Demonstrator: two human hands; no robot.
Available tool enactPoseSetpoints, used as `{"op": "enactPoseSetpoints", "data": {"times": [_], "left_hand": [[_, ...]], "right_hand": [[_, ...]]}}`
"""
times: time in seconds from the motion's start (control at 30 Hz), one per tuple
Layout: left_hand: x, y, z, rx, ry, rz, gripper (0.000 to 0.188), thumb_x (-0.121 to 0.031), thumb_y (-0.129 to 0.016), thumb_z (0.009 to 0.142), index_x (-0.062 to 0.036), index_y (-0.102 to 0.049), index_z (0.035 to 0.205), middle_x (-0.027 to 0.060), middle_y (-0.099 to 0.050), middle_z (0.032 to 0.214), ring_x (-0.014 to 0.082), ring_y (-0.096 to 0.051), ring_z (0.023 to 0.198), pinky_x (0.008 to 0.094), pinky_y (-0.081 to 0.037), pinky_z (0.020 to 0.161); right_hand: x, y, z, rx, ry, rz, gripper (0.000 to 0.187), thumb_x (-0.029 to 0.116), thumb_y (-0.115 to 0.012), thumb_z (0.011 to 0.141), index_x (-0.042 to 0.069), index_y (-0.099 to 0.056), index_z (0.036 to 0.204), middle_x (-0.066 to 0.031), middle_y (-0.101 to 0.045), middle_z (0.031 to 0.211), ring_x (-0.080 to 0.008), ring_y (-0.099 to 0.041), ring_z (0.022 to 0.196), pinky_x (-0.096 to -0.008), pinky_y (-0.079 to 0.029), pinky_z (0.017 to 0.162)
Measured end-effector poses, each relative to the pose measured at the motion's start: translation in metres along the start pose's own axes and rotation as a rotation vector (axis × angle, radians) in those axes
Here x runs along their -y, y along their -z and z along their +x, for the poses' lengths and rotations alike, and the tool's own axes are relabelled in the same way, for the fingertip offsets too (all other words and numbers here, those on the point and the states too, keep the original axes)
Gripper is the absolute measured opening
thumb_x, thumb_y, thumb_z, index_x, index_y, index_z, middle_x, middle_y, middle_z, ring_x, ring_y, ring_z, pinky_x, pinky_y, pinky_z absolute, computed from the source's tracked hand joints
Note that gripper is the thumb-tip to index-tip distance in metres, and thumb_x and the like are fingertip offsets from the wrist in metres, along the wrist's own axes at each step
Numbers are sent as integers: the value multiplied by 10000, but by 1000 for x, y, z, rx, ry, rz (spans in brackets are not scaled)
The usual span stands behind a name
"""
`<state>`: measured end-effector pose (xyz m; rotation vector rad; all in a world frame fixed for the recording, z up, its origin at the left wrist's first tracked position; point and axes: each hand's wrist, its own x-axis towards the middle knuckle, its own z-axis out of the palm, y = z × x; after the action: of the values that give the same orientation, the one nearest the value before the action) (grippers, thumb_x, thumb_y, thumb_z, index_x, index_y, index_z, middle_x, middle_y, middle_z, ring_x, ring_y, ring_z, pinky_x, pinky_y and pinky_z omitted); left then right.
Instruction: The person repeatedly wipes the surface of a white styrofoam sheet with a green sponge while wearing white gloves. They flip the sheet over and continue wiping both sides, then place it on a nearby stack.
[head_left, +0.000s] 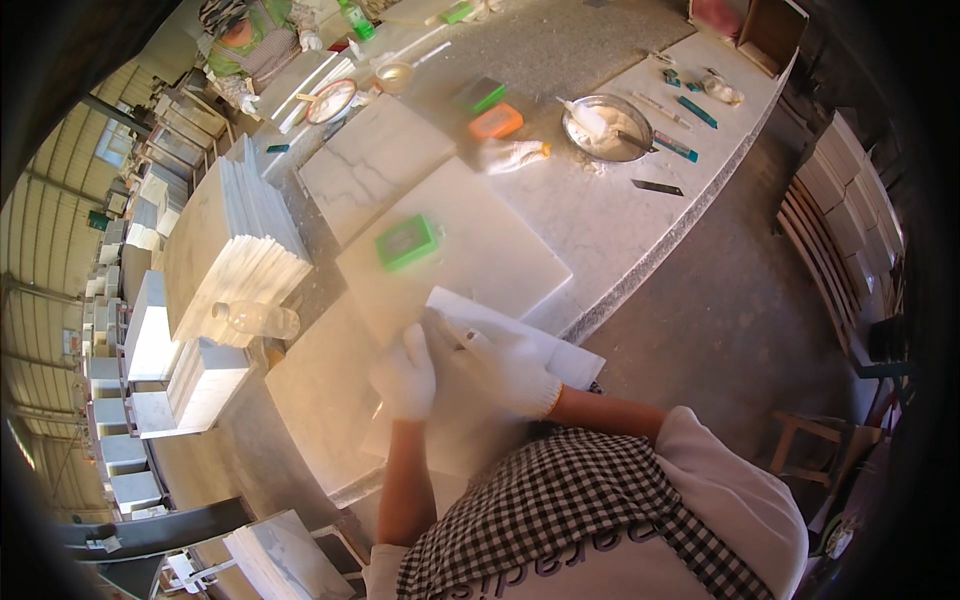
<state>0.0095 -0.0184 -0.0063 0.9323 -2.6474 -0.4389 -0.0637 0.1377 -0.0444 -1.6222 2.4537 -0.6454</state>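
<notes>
A white marble tile (545, 343) lies at the front of the bench, partly under my hands and blurred by haze. My right hand (515, 372), in a white knitted glove, is closed on a small narrow grey scraper (446, 326) at the tile's edge. Close to its left is my left hand (404, 378), also gloved, with fingers curled; what they grip is hidden. A larger pale marble tile (500, 250) lies flat beyond, bearing a green-edged block (406, 243). Behind it rests a grey-veined tile (375, 160).
At right stand a metal bowl of pale paste (607, 128) and a dark blade (657, 187). An orange block (496, 121) lies by a crumpled glove (514, 155). At left, a plastic bottle (256, 320) sits beside stacked slabs (225, 240). A co-worker (262, 50) works at far left.
</notes>
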Motion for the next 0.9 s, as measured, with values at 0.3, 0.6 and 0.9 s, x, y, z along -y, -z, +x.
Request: {"op": "enactPoseSetpoints", "data": {"times": [0.3, 0.6, 0.9], "left_hand": [[-6, -8, -16, -259, -307, 195, 575, -422, -594, 978, -66, -521, 1424, 185, -688, 1078, 392, -661, 913, 470, -529, 790], [46, 31, 30, -590, 129, 289, 430, -318, -616, 953, -71, -622, 1305, 184, -661, 1222, 388, -620, 1096, 509, -478, 921], [19, 6, -13, -357, -20, 21, 395, -404, -586, 975, -67, -711, 1141, 173, -721, 989, 374, -679, 920, 464, -528, 826]], "right_hand": [[-19, 35, -52, -320, -451, 1166, 302, 153, -562, 998, 20, -623, 1262, -96, -682, 1125, -218, -666, 1018, -340, -537, 866], [-44, 21, -79, -322, -579, 894, 249, 215, -611, 990, 35, -617, 1162, -122, -695, 986, -190, -659, 866, -348, -529, 768], [-64, 32, -64, -440, -478, 690, 203, 227, -592, 999, 79, -635, 1131, -124, -705, 854, -258, -705, 755, -370, -524, 672]]}}
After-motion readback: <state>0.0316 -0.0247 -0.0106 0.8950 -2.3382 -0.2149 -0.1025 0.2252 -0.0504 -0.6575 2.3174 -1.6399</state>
